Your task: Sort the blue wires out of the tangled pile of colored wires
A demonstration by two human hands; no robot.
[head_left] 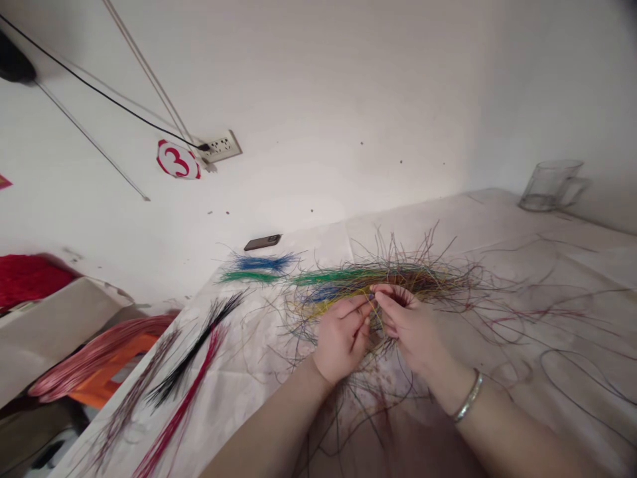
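Observation:
My left hand (346, 335) and my right hand (405, 322) meet over a tangled pile of thin coloured wires (423, 279). Fingers on both hands are pinched together around a thin yellow wire (369, 290), which shows between the fingertips. The exact grip is partly hidden by the fingers. Green, blue, yellow and brown strands lie in the pile just behind and beneath the hands. A metal bracelet (468, 396) circles my right wrist.
Sorted wire bundles lie leftward: blue (263, 263), green (251, 276), black (202, 345), red (192, 392). A phone (263, 242) rests by the wall. A glass mug (547, 186) stands at the far right. Past the left edge is an orange stool (119, 372) carrying pinkish wire.

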